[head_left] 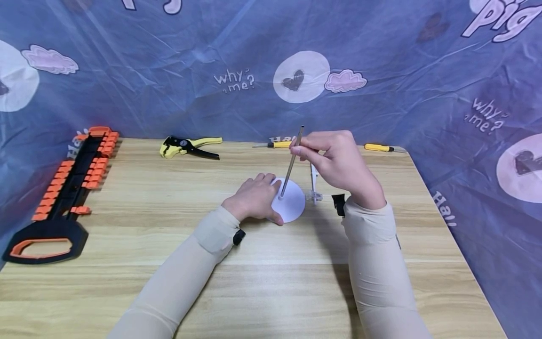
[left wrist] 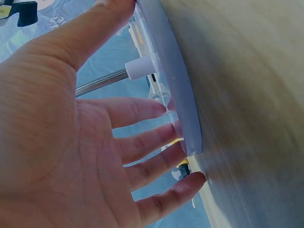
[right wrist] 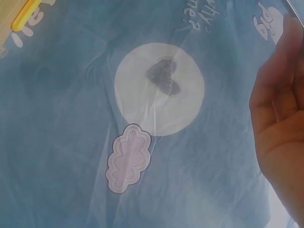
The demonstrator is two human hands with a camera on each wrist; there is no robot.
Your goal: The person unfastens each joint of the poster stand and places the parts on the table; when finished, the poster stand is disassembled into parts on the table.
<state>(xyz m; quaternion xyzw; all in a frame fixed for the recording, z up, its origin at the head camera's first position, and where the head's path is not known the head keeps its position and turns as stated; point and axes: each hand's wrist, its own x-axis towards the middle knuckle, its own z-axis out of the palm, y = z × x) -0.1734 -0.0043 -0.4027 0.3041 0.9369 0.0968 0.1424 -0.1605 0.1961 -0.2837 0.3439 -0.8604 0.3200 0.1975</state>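
Rod [head_left: 290, 169] stands in socket [left wrist: 141, 68] of white disc [head_left: 294, 207] on surface [head_left: 237, 292] — joint looks made, full seating unclear. Right hand [head_left: 338, 157] pinches rod's upper end; left hand [head_left: 256, 197], fingers spread, grips disc rim. Clear fitting [head_left: 314, 197] lies just beside disc — seemingly not yet joined.

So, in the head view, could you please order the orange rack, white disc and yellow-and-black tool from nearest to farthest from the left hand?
1. White disc: touching the left hand.
2. Yellow-and-black tool: behind, to the left.
3. Orange rack: far left side.
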